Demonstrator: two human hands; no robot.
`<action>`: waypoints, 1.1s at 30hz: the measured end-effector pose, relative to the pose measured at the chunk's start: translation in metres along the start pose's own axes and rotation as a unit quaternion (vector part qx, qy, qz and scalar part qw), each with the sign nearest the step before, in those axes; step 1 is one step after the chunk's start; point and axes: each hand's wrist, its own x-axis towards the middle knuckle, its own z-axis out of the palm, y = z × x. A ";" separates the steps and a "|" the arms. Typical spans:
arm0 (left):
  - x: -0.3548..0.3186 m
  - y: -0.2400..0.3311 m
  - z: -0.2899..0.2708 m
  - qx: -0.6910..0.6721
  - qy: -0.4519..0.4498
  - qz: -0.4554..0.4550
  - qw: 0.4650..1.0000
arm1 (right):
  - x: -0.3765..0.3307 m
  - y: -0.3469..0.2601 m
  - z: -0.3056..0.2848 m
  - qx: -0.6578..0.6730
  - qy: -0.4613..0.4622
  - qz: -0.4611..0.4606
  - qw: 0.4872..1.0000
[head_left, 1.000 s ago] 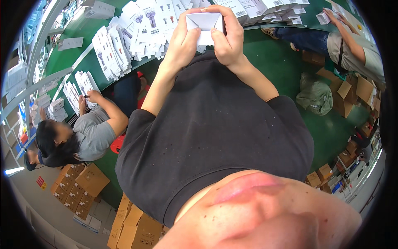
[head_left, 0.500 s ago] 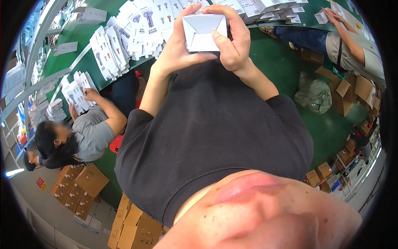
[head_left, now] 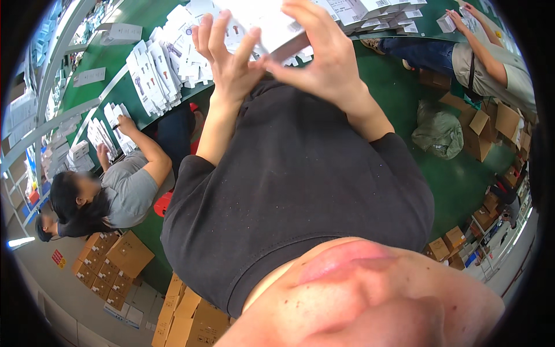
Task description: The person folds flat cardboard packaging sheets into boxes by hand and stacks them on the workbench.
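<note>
A white cardboard box [head_left: 269, 20] is held up over the table edge, tilted, with its top cut off by the upper rim of the view. My right hand [head_left: 329, 63] has its fingers along the box's right side and its thumb stretched below it. To the left of the box is my left hand [head_left: 231, 63], fingers spread, the index fingertip close to or touching the box's side. Behind my hands, flat white printed cartons [head_left: 188, 43] lie overlapping on the green table [head_left: 110, 55].
Stacked white cartons [head_left: 381, 14] lie at the far right of the table. On the left a co-worker [head_left: 124, 185] handles white cartons; another person [head_left: 491, 63] works at the right. Brown cardboard boxes [head_left: 193, 318] and a grey-green sack [head_left: 437, 130] are on the floor.
The box has moved up and turned, so its folded end no longer faces me. My left hand has come off its side and spread its fingers. The left co-worker's hands have moved apart.
</note>
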 end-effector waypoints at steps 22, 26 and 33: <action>-0.154 -0.146 -0.002 0.198 -0.547 -0.351 0.734 | -0.085 0.159 0.171 0.053 -0.086 0.353 0.930; -0.162 -0.144 -0.013 0.196 -0.534 -0.335 0.751 | -0.089 0.229 0.181 -0.094 -0.071 0.405 0.907; -0.191 -0.133 -0.015 0.208 -0.469 -0.301 0.804 | -0.074 0.265 0.136 -0.036 -0.009 0.441 0.897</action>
